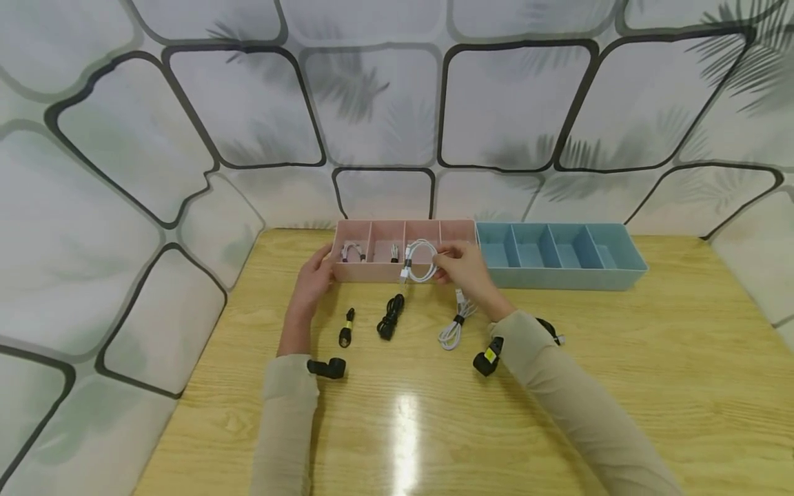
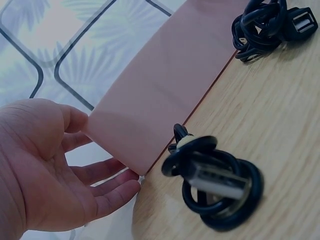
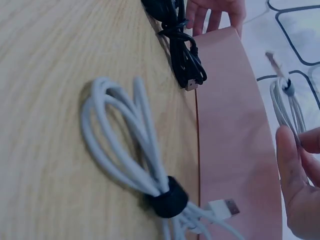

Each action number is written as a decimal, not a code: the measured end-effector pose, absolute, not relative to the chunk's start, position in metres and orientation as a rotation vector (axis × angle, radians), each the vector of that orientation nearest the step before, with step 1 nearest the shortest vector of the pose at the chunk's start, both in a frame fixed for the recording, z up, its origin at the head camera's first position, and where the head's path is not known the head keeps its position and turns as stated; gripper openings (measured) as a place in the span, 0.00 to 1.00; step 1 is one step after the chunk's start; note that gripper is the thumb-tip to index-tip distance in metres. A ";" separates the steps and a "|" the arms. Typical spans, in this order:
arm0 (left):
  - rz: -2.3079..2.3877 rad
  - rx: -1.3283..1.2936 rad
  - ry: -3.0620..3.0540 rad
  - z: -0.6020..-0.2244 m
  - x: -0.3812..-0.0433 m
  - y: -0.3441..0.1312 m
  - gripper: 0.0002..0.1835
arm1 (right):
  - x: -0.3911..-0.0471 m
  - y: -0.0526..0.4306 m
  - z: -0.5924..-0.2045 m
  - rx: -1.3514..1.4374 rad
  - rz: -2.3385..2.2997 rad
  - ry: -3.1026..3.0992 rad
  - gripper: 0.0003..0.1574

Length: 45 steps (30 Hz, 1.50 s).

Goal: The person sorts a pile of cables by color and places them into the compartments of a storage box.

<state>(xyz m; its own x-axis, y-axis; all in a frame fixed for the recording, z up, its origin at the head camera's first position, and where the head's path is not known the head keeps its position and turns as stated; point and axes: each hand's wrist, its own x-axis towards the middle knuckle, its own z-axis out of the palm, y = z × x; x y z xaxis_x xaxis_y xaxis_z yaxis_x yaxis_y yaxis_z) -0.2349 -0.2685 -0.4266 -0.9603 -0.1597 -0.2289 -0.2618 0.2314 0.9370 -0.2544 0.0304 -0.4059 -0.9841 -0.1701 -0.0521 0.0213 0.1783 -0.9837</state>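
My right hand point(image 1: 457, 267) pinches a coiled white USB cable point(image 1: 422, 260) between thumb and fingertips, above the front of the pink divided box point(image 1: 372, 273). In the right wrist view that cable point(image 3: 290, 107) hangs from the pinch, a dark tie round it. My left hand point(image 1: 312, 279) touches the left end of the pink box; in the left wrist view its fingers point(image 2: 115, 195) rest against the end wall, fairly straight. Inside the box, a white cable point(image 1: 353, 252) lies in the leftmost compartment and a small light cable point(image 1: 394, 253) in the one beside it.
In front of the box lie a short black cable point(image 1: 346, 329), a bundled black USB cable point(image 1: 390, 317) and a white cable point(image 1: 455, 325) with a black tie. A blue divided box point(image 1: 567, 278) adjoins the pink one on the right. A patterned wall covering point(image 1: 384, 103) stands behind.
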 end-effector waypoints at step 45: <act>1.761 -0.346 2.579 -0.423 -0.236 -0.261 0.29 | -0.294 0.025 -0.400 0.131 -1.907 2.311 0.18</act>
